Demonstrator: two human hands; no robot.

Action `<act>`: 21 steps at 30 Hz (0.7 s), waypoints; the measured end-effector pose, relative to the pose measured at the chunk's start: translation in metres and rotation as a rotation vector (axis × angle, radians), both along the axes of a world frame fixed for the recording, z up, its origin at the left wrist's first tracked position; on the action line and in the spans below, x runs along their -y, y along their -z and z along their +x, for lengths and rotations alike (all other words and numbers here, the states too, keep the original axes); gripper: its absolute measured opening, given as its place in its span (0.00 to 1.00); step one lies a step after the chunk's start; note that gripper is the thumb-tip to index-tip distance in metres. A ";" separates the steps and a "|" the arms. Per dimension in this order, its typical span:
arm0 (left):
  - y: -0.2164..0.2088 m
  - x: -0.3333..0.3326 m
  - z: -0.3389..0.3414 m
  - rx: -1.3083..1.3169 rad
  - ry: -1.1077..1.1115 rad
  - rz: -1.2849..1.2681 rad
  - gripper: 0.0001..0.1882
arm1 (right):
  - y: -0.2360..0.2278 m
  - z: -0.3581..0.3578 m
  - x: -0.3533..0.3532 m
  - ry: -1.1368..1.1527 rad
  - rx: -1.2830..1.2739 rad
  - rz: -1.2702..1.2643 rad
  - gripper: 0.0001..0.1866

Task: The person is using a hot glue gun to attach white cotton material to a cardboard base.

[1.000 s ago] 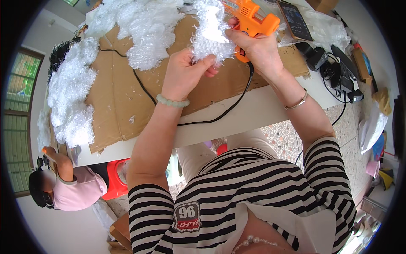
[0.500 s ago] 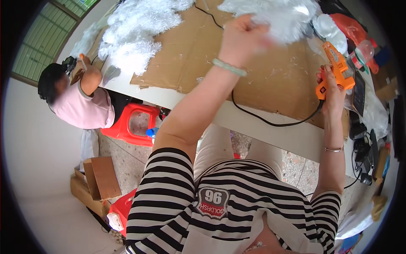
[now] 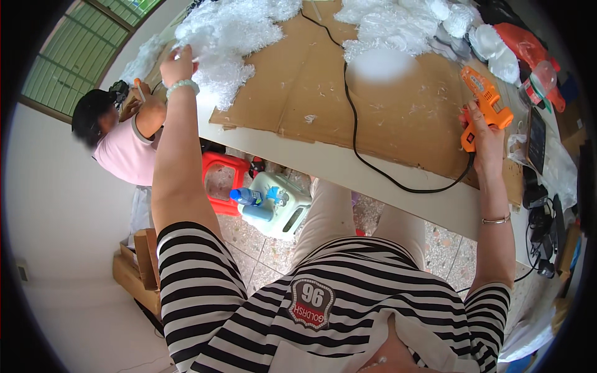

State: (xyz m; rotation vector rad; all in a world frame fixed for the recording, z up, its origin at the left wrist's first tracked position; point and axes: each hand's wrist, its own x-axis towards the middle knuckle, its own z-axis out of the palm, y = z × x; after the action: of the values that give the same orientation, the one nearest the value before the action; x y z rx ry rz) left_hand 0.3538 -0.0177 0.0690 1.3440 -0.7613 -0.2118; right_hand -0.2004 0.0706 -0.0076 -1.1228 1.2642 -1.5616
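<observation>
My right hand (image 3: 487, 133) is wrapped round the handle of an orange glue gun (image 3: 482, 93) at the table's right side. The gun's nozzle end points up and away, and a black cord (image 3: 405, 188) runs from its handle across the cardboard. My left hand (image 3: 179, 67) is at the left edge of a heap of white, shiny, stringy tufts (image 3: 227, 46). Its fingers are curled together, with a small whitish patch at the tips that I cannot make out. A smeared white round piece (image 3: 382, 66) shows over the cardboard, in front of a second white heap (image 3: 398, 28).
Brown cardboard (image 3: 298, 93) with loose white threads covers the white table (image 3: 311, 155). A clear bottle (image 3: 540, 81), red bag (image 3: 522, 43) and phone-like dark slab (image 3: 535, 140) lie right. A co-worker (image 3: 121, 140) in pink sits left. Stools, one red (image 3: 217, 205), stand below.
My left hand has swung from the right-hand white heap across to the left heap. A white piece now shows blurred where that hand was. My right hand still holds the glue gun.
</observation>
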 end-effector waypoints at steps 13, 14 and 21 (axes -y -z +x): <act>0.007 -0.004 -0.069 1.109 -0.279 -0.001 0.08 | 0.016 -0.005 0.005 -0.077 -0.025 0.040 0.14; 0.006 -0.001 -0.090 1.068 -0.132 -0.027 0.08 | 0.015 -0.006 0.004 -0.070 -0.027 0.064 0.14; 0.039 0.015 -0.224 1.140 0.443 -0.236 0.08 | 0.015 -0.007 0.010 -0.097 -0.082 0.068 0.12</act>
State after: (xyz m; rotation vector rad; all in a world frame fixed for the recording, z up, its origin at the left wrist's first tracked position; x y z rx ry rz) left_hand 0.1294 -0.0331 0.0299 0.9760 -1.9727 0.3385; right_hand -0.2079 0.0605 -0.0229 -1.1972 1.2873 -1.4041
